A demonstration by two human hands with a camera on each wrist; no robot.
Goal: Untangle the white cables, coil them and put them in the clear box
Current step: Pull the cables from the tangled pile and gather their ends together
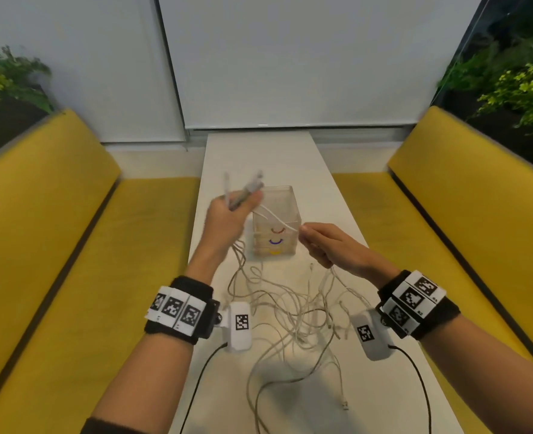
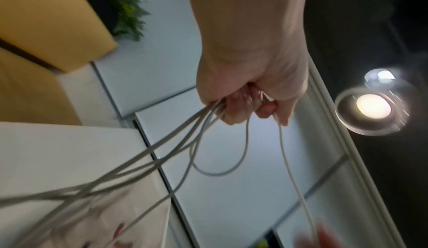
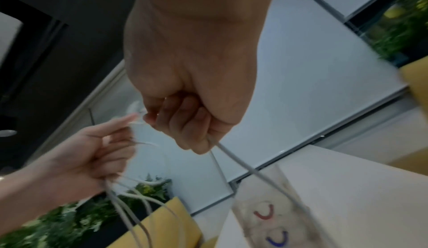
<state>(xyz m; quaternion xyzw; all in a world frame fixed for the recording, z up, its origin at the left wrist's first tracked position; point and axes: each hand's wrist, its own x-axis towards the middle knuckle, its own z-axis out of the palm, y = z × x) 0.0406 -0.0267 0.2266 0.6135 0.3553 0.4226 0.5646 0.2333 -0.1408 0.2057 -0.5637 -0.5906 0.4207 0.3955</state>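
Narrow white worktop (image 1: pixel 260 151) running straight away from the person, a yellow bench (image 1: pixel 71 245) tight along each long edge, so the open room is down the middle and at the far end beyond the clear box (image 1: pixel 276 228). One box, upright at mid-worktop, with three coloured arcs on its near wall: red, blue, yellow. The white cables (image 1: pixel 290 311) sprawl in a loose tangle from the box's near side toward the near edge; the strands cross too much for a sure count, though several plug ends show. Two hands up above the worktop. The left hand (image 1: pixel 230 214), left of the box and level with its rim, has its fingers (image 2: pixel 238 109) curled round a bundle of strands, plug ends poking up past the thumb, the rest trailing down to the tangle. One strand runs from that fist across the box's open top to the right hand (image 1: pixel 331 245), just right of the box, whose fingers (image 3: pixel 185 123) are curled on it, more cable dropping below the palm. Plants (image 1: pixel 509 83) fill both far corners.
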